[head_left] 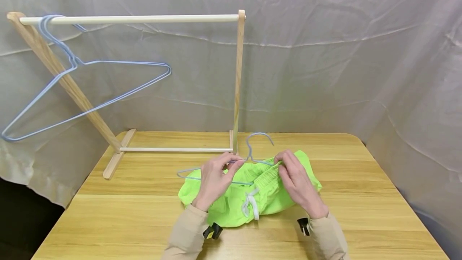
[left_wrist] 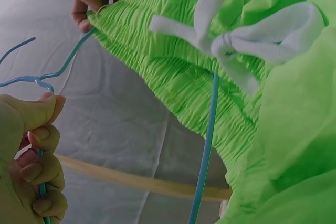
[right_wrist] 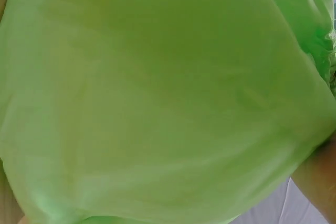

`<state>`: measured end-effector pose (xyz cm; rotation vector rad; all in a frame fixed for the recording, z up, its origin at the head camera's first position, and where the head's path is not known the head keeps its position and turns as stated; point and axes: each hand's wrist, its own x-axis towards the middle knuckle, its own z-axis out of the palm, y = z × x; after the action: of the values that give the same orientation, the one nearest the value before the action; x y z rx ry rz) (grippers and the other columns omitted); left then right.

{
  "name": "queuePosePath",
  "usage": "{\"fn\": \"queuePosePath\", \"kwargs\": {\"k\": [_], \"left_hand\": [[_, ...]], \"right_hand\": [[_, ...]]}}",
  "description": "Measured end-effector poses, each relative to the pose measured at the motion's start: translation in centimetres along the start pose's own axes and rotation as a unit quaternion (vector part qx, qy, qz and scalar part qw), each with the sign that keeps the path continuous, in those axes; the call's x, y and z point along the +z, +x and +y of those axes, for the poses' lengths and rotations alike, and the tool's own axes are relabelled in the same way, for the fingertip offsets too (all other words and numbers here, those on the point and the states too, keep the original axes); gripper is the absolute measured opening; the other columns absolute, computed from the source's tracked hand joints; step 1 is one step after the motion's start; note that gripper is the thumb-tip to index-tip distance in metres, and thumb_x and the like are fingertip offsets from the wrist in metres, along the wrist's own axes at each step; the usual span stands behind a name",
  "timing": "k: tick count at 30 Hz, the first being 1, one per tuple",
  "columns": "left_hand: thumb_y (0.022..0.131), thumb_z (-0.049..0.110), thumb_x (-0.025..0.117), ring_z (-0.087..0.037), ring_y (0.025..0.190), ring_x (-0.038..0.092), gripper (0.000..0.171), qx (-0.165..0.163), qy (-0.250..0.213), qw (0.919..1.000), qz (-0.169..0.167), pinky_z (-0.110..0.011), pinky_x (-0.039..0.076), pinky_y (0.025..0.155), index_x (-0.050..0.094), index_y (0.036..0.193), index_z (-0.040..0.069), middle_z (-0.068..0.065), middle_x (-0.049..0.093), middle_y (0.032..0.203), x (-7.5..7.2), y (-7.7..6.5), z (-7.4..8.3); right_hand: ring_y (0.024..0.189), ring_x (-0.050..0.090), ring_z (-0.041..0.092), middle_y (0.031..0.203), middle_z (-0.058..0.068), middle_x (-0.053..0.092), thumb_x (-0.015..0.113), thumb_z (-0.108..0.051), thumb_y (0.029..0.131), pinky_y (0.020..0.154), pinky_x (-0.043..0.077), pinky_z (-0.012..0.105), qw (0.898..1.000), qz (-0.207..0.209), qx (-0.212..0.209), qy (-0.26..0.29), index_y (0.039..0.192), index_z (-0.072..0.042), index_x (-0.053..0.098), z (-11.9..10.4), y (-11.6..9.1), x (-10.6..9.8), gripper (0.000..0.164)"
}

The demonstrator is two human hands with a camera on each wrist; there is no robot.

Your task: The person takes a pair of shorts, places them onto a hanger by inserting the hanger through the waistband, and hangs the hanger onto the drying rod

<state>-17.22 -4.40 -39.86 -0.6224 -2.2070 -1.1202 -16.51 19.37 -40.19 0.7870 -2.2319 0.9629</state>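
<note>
Blue hanger [head_left: 250, 156] partly inside green garment [head_left: 231, 210], over the worktop [head_left: 364, 200].
The hanger is gripped near its hook by the left hand [head_left: 216, 175], the waistband [head_left: 268, 176] pinched by the right hand [head_left: 296, 181].

The desk [head_left: 371, 204] is of lt. wood w/ rounded back corner. On it stands the rack [head_left: 237, 83], at back left; green garment [head_left: 231, 212] rests nr. the middle, crumpled.
</note>
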Motion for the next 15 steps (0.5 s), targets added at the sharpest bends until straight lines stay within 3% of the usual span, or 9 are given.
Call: {"fn": "queuePosePath", "kwargs": {"k": [7,15], "left_hand": [[0.090,0.024,0.075,0.005,0.056,0.033,0.005,0.007,0.005,1.0000,-0.004,-0.013,0.024,0.052,0.077,0.091,0.020,0.008,0.054,0.064,0.7,-0.3,0.3],[0.092,0.026,0.072,0.005,0.055,0.028,0.008,-0.011,0.009,0.9997,-0.021,-0.014,0.024,0.052,0.077,0.094,0.020,0.008,0.054,0.064,1.2,-0.5,0.7]], "right_hand": [[0.078,0.040,0.001,0.089,-0.002,0.053,0.048,0.016,0.087,0.067,0.040,0.020,1.000,-0.003,-0.012,0.002,0.095,-0.004,0.058,-0.3,0.1,0.3,0.024],[0.079,0.041,0.003,0.089,-0.002,0.054,0.048,0.015,0.088,0.069,0.038,0.019,1.000,-0.003,-0.029,-0.004,0.099,-0.006,0.059,-0.6,0.3,0.5,0.026]]}}
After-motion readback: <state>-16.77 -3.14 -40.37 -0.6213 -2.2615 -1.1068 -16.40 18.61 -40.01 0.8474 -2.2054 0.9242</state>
